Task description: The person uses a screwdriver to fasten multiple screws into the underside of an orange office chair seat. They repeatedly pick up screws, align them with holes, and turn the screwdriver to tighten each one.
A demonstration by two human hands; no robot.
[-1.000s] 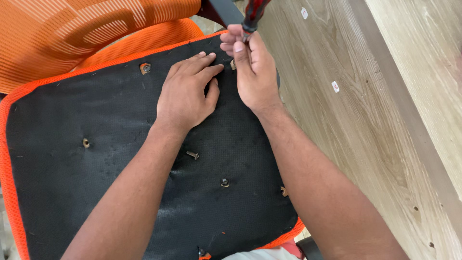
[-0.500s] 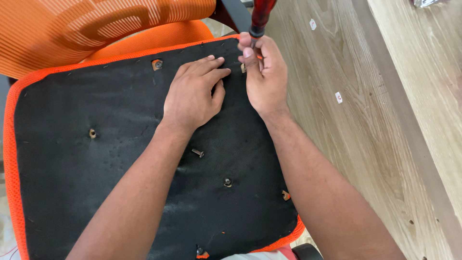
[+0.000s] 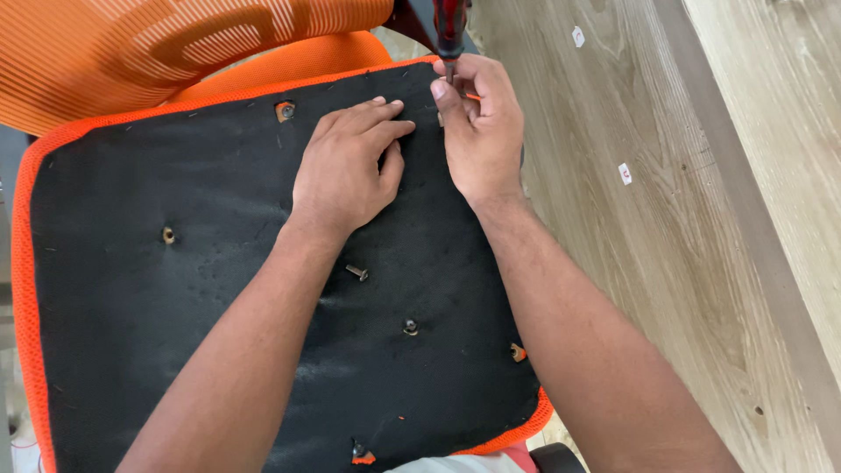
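Left hand (image 3: 343,171) lies flat on the seat underside (image 3: 131,333), fingers together; right hand (image 3: 477,131) fingers pinch the screwdriver (image 3: 450,31).

Your left hand (image 3: 346,166) lies flat, palm down, fingers (image 3: 377,118) extended together. Your right hand (image 3: 477,131) is curled, thumb and fingers pinched closed; both forearms extend forward.

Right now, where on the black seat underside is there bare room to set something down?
Free: the black fabric seat underside lower left, between the small brass hole insert and the left forearm. Crowded: the top right, where the left hand, right hand and red-handled screwdriver meet.
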